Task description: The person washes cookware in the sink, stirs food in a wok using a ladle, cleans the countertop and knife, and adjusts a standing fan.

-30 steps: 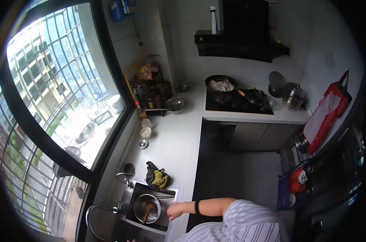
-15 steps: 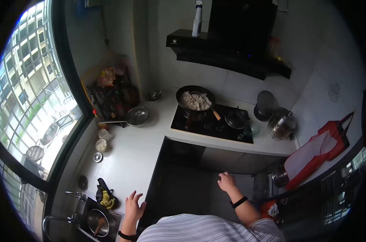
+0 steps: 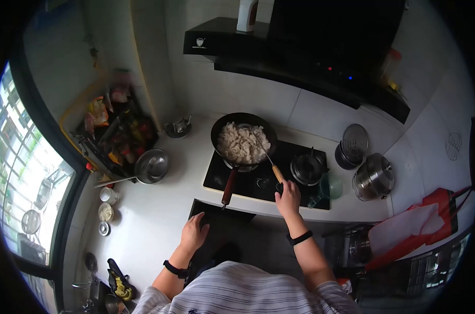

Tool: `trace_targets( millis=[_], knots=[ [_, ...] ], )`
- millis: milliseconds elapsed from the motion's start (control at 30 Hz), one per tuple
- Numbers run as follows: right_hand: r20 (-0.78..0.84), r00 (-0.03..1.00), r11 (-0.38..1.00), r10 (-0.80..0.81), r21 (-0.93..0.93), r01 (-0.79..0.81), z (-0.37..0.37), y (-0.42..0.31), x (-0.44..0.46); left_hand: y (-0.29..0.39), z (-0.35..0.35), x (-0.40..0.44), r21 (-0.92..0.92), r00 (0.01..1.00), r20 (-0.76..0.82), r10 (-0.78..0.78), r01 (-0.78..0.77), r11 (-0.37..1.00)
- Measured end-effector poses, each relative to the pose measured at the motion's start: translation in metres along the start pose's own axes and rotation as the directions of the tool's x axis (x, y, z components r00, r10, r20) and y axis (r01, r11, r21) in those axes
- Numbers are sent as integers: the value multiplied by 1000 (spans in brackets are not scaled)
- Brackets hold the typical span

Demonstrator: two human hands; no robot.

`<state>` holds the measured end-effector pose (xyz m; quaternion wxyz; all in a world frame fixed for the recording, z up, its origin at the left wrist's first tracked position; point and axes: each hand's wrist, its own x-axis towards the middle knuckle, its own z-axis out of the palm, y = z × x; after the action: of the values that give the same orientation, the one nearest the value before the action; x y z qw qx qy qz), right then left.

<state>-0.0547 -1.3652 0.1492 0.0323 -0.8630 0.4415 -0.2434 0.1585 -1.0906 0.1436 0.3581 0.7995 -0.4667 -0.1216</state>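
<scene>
A black wok (image 3: 216, 141) full of pale chopped pieces of food (image 3: 238, 144) sits on the left burner, its dark wooden handle (image 3: 229, 186) pointing toward me. Resting in it is a long metal cooking utensil with a wooden handle (image 3: 277, 171); its working end is partly buried in the food. My right hand (image 3: 288, 200) reaches over the front of the stove, fingertips at the end of that wooden handle, thumb apart from the fingers. Below the wok's handle, my left hand (image 3: 194, 234) hovers by the counter edge, fingers loosely spread, holding nothing.
Beside the wok are a second burner (image 3: 306, 168), a green glass-like vessel (image 3: 331, 186) and a steel pot (image 3: 373, 177). Left of the stove stand a metal bowl (image 3: 152, 166) and small containers (image 3: 106, 212). The range hood (image 3: 232, 49) overhangs the stove.
My view has come closer to the stove. My right hand has moved forward to the utensil's wooden handle. My left hand has also come forward, near the counter corner.
</scene>
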Motion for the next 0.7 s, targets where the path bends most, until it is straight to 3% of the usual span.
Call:
trace_targets(
  millis=[67, 133, 200, 267, 333, 400, 600, 633, 700],
  knots=[
    [100, 995, 1000, 3, -2, -3, 29, 14, 44, -2, 33, 58, -149, 992, 122, -28, 46, 988],
    [177, 984, 1000, -3, 12, 0, 43, 16, 72, -9, 60, 88, -165, 980, 185, -70, 101, 981],
    [327, 937, 986, 127, 60, -154, 54, 16, 85, 3, 66, 110, -178, 960, 250, -128, 176, 968],
    [335, 936, 987, 109, 71, -141, 68, 22, 94, 15, 69, 125, -182, 937, 298, -184, 245, 952],
    [373, 925, 981, 75, 136, -135, 86, 36, 97, 26, 73, 133, -271, 863, 386, -326, 444, 854],
    [288, 957, 965, 45, 234, -116, 81, 41, 98, 30, 83, 135, -316, 857, 359, -370, 484, 816],
    [303, 952, 922, 42, 355, -153, 68, 48, 134, 37, 89, 137, -168, 881, 239, -409, 452, 876],
    [329, 943, 919, 40, 358, -164, 69, 47, 141, 41, 84, 138, -196, 818, 325, -475, 550, 812],
    [367, 930, 919, 21, 360, -163, 73, 47, 147, 35, 90, 135, -210, 831, 302, -466, 535, 818]
  ],
)
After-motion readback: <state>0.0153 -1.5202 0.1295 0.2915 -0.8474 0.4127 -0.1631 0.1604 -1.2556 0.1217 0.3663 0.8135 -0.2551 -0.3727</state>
